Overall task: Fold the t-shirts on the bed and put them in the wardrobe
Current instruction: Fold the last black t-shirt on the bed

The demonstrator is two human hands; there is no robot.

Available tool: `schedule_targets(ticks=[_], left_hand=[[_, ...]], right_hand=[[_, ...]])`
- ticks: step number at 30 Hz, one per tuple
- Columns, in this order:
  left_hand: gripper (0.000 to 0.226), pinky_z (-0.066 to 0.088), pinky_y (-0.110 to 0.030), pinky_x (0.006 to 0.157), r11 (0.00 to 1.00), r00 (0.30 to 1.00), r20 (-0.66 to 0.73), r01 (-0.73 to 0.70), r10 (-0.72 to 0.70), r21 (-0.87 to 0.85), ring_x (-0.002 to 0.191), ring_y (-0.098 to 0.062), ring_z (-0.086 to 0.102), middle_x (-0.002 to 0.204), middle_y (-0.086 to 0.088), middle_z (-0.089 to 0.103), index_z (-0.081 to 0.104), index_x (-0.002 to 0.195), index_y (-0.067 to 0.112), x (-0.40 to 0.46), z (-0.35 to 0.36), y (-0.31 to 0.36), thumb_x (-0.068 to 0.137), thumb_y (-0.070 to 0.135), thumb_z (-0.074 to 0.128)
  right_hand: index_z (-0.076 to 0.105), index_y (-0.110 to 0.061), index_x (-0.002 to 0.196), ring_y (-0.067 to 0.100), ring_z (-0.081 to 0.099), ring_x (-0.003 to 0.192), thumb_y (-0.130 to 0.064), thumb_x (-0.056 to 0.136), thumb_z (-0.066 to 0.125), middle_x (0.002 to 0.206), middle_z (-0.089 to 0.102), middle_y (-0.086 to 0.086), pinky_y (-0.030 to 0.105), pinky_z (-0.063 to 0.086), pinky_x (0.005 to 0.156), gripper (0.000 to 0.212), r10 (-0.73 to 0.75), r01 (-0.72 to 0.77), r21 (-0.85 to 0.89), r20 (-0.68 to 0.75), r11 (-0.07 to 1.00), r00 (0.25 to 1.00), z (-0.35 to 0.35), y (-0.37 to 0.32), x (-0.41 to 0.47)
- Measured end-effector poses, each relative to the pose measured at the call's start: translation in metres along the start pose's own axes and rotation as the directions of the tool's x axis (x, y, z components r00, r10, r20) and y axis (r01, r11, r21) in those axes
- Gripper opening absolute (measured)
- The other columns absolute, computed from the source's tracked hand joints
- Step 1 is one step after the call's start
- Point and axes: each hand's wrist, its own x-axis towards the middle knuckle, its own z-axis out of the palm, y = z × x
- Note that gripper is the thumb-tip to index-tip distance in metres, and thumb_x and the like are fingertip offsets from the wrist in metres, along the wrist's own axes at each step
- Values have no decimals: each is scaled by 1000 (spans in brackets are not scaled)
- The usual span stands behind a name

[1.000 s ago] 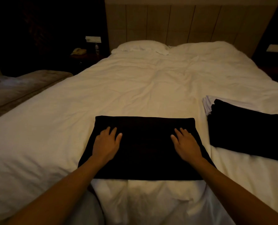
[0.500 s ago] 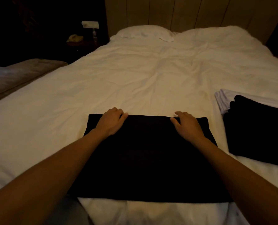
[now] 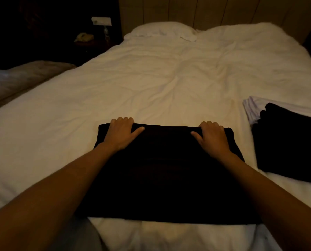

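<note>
Because the room is dim, the flat black folded t-shirt (image 3: 162, 171) shows no detail, and a stack of folded black and white garments (image 3: 287, 138) is cut off at the right edge. On the white bed (image 3: 151, 84), lower centre, the left hand (image 3: 123, 134) and right hand (image 3: 212, 136) – well apart – curl their fingers over the shirt's far edge, gripping it.
</note>
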Motion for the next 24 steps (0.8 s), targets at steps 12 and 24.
schedule_targets(ticks=[12, 24], left_hand=[[43, 27, -38, 71, 979, 881, -439, -117, 179, 166, 75, -29, 47, 80, -7, 52, 50, 85, 12, -39, -89, 24, 98, 49, 33], [53, 27, -35, 71, 970, 841, -484, -204, 242, 131, 77, -23, 48, 78, -2, 58, 56, 84, 17, -175, -46, 28, 104, 52, 20]], right_hand=[[67, -9, 98, 34, 54, 81, -37, 94, 60, 84, 59, 11, 37, 32, 71, 29, -89, 76, -50, -350, 996, 932, -84, -6, -38], [74, -20, 87, 27, 53, 70, -45, 89, 42, 75, 56, 2, 35, 32, 66, 41, -143, 149, -8, -341, 989, 929, -67, -9, -169]])
